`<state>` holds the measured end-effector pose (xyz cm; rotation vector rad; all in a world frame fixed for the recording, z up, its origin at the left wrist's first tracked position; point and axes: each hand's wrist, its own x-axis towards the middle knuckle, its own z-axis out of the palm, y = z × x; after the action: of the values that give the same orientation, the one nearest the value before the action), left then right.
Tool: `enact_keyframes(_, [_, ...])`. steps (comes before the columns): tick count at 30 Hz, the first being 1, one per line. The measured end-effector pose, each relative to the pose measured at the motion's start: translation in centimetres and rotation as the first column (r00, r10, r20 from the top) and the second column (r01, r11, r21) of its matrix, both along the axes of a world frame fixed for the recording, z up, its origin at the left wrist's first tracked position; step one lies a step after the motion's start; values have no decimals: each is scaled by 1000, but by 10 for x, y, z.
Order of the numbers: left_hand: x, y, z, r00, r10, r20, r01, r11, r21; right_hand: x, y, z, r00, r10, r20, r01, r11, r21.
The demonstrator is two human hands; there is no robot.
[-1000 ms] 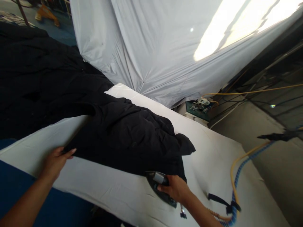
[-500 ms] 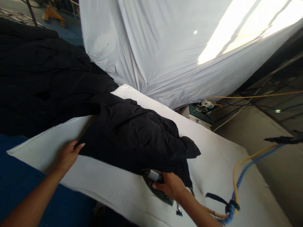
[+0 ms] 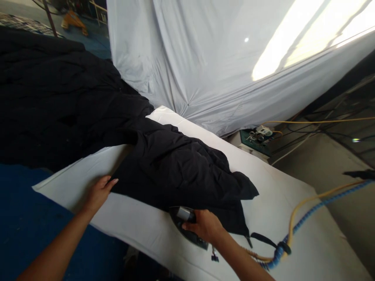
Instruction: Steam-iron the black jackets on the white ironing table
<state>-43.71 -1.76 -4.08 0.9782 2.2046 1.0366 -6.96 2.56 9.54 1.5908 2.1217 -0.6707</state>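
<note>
A black garment lies wrinkled along the white padded board. My left hand pinches the garment's edge at its left end, beside an opening where the white surface shows. My right hand is wrapped round the handle of an iron. The iron rests at the garment's near edge, partly on the white surface, its tip pointing up and left. A blue and yellow hose runs from near the iron to the right.
A large heap of black cloth fills the left side. Behind the board hangs a grey-white sheet. A small device with a green top stands behind the board's far edge. Blue floor shows at the lower left.
The iron in my right hand has slid left along the garment's near edge, while my left hand keeps its hold. The whole view has shifted slightly.
</note>
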Motion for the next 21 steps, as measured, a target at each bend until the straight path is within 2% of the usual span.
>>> enact_keyframes(4, [-5,-1,-6,999,-15,37,14,1000,25,-33,3,-2,998,65,-22,-65,998,4])
enact_keyframes(10, [-18,0,-6,996,-66,65,64,998,25,-75,8,0,999,36,23,-37,998,45])
enact_keyframes(15, [-26,2,-1,983,-108,150,104,994,35,-95,2,2,995,96,24,-96,995,28])
enact_keyframes(21, [-32,2,3,961,-139,237,128,990,62,-112,4,0,991,60,122,-68,995,66])
